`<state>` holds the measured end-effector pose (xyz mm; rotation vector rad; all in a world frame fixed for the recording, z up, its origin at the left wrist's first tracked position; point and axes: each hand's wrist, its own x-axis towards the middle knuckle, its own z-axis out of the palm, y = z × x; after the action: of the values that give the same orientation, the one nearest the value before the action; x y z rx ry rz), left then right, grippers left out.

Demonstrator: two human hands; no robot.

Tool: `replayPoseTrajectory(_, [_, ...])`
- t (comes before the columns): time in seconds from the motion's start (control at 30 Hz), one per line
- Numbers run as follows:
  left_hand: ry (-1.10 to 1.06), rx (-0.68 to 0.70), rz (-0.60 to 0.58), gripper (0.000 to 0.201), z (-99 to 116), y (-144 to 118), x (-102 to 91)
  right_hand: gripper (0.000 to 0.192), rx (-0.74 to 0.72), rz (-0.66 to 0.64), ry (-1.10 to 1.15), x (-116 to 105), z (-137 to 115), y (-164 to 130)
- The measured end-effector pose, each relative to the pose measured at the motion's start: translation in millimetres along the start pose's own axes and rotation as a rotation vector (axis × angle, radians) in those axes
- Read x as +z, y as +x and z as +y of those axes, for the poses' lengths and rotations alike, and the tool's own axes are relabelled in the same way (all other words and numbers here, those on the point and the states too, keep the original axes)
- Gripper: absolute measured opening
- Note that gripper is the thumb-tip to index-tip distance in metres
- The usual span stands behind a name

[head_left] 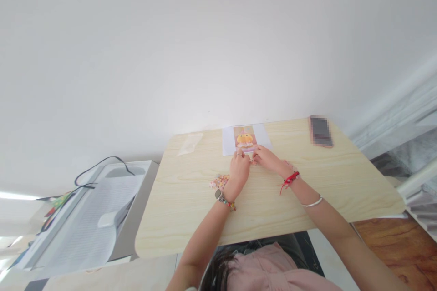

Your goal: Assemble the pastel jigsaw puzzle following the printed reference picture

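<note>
My left hand [239, 170] and my right hand [268, 158] meet at the near edge of a white sheet [228, 141] that lies on the light wooden table [191, 218] against the wall. The sheet carries a small colourful picture [245, 138] of an orange and pink figure. The fingertips of both hands pinch something tiny between them, too small to name. A little heap of small colourful pieces [220, 182] lies just left of my left wrist.
A phone [321, 131] lies at the table's far right. A clear plastic wrapper [190, 143] rests at the far left. A white device [99, 218] with a black cable stands left of the table. Window frames run along the right.
</note>
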<state>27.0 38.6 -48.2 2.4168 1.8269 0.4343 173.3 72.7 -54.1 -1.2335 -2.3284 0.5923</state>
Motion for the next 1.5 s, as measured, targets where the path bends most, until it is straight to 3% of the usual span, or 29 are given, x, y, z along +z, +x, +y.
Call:
replayPoseTrajectory(0.2, [-0.316,-0.042,0.062,0.014,0,-17,-15.3,0.014,0.068,0.094,0.043,-13,-14,-26])
replayPoseTrajectory(0.33, [-0.511,-0.103,-0.003,0.014,-6,-35,-21.5,0.011,-0.002,0.12,0.026,-11,-28,-51])
replayPoseTrajectory(0.47, [-0.572,-0.159,-0.053,0.016,-8,-49,-24.8,0.013,-0.066,0.128,-0.013,-5,-45,-61])
replayPoseTrajectory(0.67, [-0.506,-0.197,-0.02,0.015,-11,-61,-31.6,0.015,-0.071,0.14,-0.112,1,-64,-61])
replayPoseTrajectory(1.17, [-0.272,-0.153,0.133,0.019,-33,-92,-37.9,0.019,-0.182,0.101,-0.178,21,-78,-42])
replayPoseTrajectory(1.33, [-0.237,-0.145,0.122,0.02,-37,-94,-39.1,0.021,-0.189,0.102,-0.16,22,-80,-40])
replayPoseTrajectory(1.5, [-0.174,-0.087,0.096,0.023,-24,-81,-35.4,0.022,-0.121,0.142,-0.118,17,-68,-51])
